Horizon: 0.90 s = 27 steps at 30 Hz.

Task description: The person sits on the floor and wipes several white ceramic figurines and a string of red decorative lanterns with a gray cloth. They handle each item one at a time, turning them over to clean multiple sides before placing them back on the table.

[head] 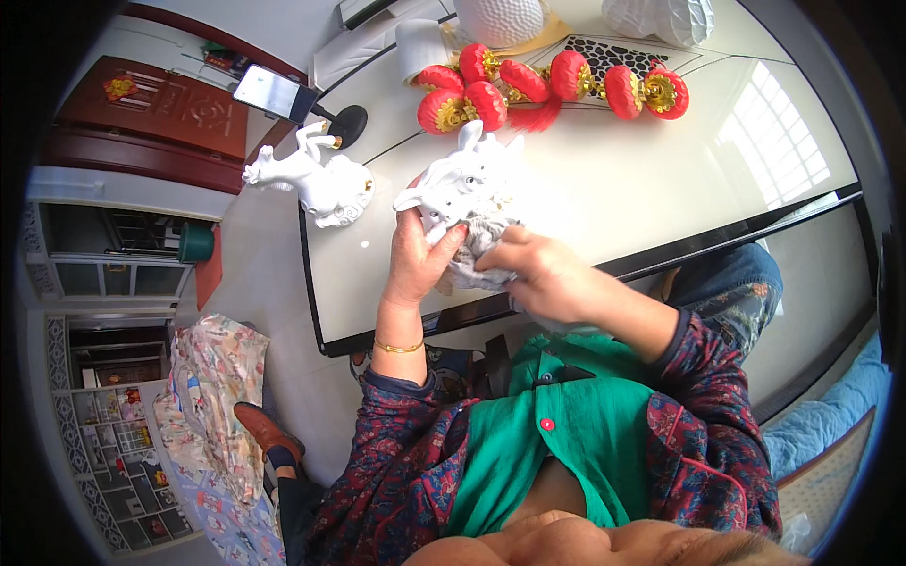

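A glossy white figurine of long-eared animals (463, 180), perhaps deer, is held above the near part of the table. Wrapped around its left side, my left hand (416, 258) keeps hold of it, with the thumb lying over the front. Bunched in my right hand (548, 272) is a grey-white cloth (481, 255), pressed against the lower front of the figurine. The figurine's base is partly hidden by the cloth and my fingers. To the left, a white horse figurine (333, 187) stands on the table by itself.
Behind the figurine lies a string of red and gold lantern ornaments (552, 85) on the glossy table (708, 163). A phone (272, 92) sits on a round-based stand. Farther back are a paper roll (422, 49) and a white dimpled vase (499, 21). Another person's brown shoe (269, 428) shows lower left.
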Tool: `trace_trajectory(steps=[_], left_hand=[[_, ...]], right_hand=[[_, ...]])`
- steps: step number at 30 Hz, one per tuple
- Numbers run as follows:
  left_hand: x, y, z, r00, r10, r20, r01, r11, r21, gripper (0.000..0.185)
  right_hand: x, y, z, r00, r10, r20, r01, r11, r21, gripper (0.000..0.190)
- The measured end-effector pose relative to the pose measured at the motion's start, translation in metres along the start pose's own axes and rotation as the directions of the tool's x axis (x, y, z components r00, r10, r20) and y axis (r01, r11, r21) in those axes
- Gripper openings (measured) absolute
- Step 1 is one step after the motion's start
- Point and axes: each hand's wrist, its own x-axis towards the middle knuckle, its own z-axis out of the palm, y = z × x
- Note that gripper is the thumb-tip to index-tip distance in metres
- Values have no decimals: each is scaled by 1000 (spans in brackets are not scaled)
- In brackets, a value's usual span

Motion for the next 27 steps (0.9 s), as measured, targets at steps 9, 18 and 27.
trace_trajectory(steps=[9,18,27], left_hand=[[10,13,-22,975,-171,142,167,985,42,70],[9,13,-13,984,-171,39,173,984,-48,52],[4,10,-7,979,-203,-30,201,978,-62,45]], right_hand=[[0,-3,-89,927,192,-322,-220,974,-53,36],[-1,65,-26,993,12,-120,-85,773,-629,56],[5,61,-21,935,-42,-352,-108,912,-395,62]])
